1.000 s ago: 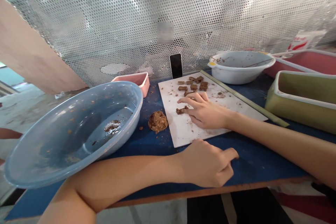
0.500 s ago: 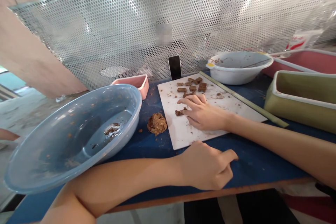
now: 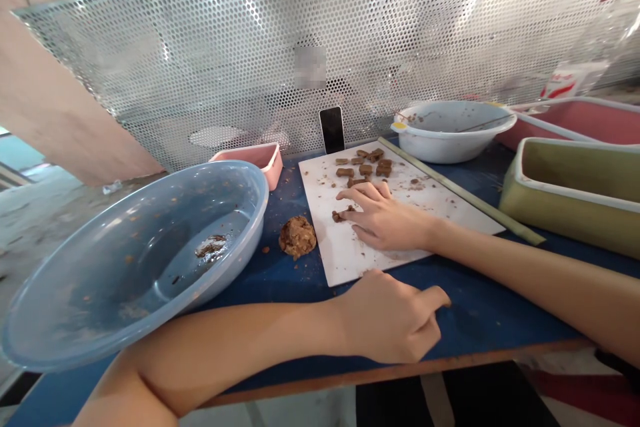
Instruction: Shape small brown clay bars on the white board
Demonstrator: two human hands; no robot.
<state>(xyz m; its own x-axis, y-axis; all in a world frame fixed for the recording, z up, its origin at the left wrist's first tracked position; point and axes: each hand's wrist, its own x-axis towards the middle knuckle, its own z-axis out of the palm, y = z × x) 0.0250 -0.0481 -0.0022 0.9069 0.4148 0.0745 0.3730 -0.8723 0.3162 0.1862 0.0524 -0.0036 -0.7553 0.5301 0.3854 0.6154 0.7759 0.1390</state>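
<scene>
My right hand point(image 3: 385, 217) lies flat on a white cutting board point(image 3: 350, 253), fingers stretched out, its fingertips on a small brown piece of dough point(image 3: 340, 215). Several shaped brown pieces point(image 3: 365, 165) sit at the board's far end. My left hand point(image 3: 395, 317) rests on the blue table near the board's front edge, fingers curled in a loose fist with nothing seen in them. A brown dough lump point(image 3: 297, 236) lies on the table just left of the board.
A big blue bowl point(image 3: 65, 320) with crumbs tilts at the left. A pink tub point(image 3: 257, 155), a phone point(image 3: 333, 129), a white bowl point(image 3: 453, 140), a pale stick point(image 3: 465, 197) and a green tub point(image 3: 570, 210) stand along the perforated metal screen.
The view shifted slightly; my right hand's fingers nudged the small dough piece a little. My left hand stayed in place.
</scene>
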